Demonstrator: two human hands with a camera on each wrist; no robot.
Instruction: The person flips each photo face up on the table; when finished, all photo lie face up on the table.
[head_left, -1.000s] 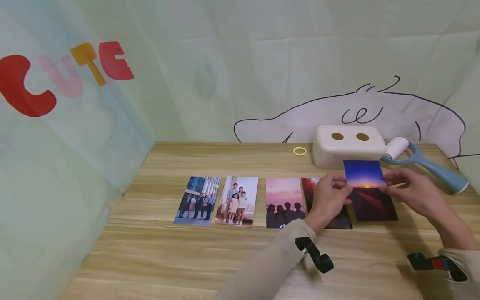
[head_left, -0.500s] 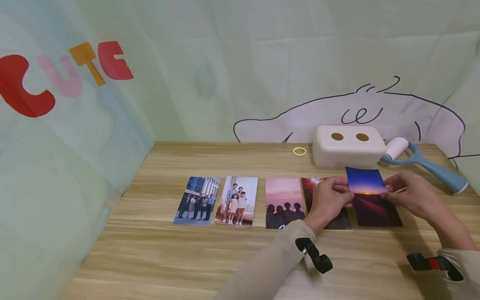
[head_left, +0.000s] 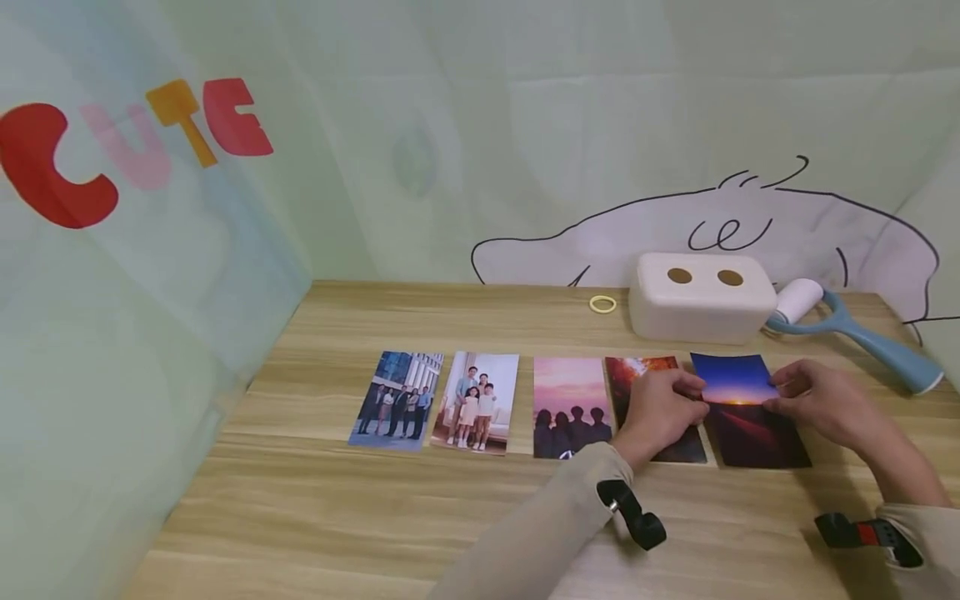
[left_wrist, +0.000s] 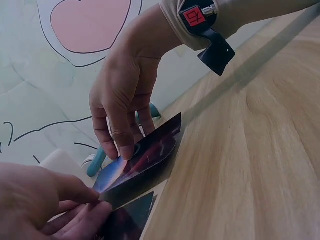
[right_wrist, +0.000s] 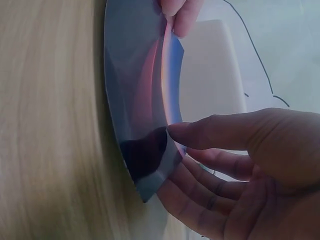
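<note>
A sunset photo point(head_left: 757, 437) with a blue sky is held by its two long edges at the right end of a row of photos. My left hand point(head_left: 660, 417) pinches its left edge, and my right hand point(head_left: 825, 406) pinches the right. In the left wrist view the photo point(left_wrist: 155, 155) lies tilted just off the table; the right wrist view shows it bowed point(right_wrist: 127, 75). Under my left hand, a dark red photo point(head_left: 637, 367) is partly hidden. Further left lie a pink-sky photo with silhouettes point(head_left: 570, 396), a family photo point(head_left: 476, 404) and an office-group photo point(head_left: 396, 404).
Behind the photos stands a cream box point(head_left: 697, 317) with two round holes in its top. A blue-handled lint roller point(head_left: 873, 337) lies to its right, and a yellow ring point(head_left: 602, 305) to its left. A printed cloth point(head_left: 390, 200) hangs behind the wooden table point(head_left: 315, 517).
Both hands have brought the sunset photo down and toward me, away from the cream box. It now lines up more closely with the row; the other photos stay put.
</note>
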